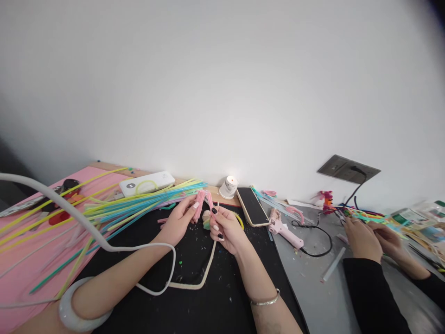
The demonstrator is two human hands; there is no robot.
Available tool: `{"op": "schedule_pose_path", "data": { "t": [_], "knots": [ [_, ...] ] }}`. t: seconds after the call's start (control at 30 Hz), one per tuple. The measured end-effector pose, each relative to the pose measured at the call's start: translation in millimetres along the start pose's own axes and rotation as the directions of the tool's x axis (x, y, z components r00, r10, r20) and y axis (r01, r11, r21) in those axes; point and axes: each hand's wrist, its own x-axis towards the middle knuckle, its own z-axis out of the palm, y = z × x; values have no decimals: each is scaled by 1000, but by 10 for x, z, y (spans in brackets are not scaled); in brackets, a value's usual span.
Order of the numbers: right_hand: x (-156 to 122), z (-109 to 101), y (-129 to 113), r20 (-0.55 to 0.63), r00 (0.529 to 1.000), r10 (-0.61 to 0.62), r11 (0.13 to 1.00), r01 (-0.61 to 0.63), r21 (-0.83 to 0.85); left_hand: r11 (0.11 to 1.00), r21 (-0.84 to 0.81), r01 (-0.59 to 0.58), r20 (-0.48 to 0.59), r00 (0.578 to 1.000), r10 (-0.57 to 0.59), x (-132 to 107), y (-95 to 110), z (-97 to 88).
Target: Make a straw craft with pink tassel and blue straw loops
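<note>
Presently, the left hand (180, 221) grips a pink fuzzy bundle (199, 205) above the black mat (187, 311) while the right hand (224, 228) pinches pink strands (209, 200) just beside it, probably best worked with a steady left hold and small, even right-hand adjustments.

Fingers of the left hand (182, 220) and right hand (224, 228) hide parts of the pink pipe cleaners (199, 209). At right, the co-worker's hands (363, 239) cover what they handle; the lower edge crops one black sleeve (373, 294). The paper cup's (228, 188) print is illegibly small.
</note>
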Motion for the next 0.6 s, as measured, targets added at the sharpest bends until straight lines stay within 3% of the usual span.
{"op": "schedule_pose_path", "data": {
  "t": [0.23,0.6],
  "knots": [
    [-6,20,5,2,997,73,997,-73,32,1000,-4,12,98,995,-11,-6,-13,-6],
    [3,4,29,13,998,62,998,-63,31,999,-34,9,102,995,-6,-12,-14,-3]
  ]
}}
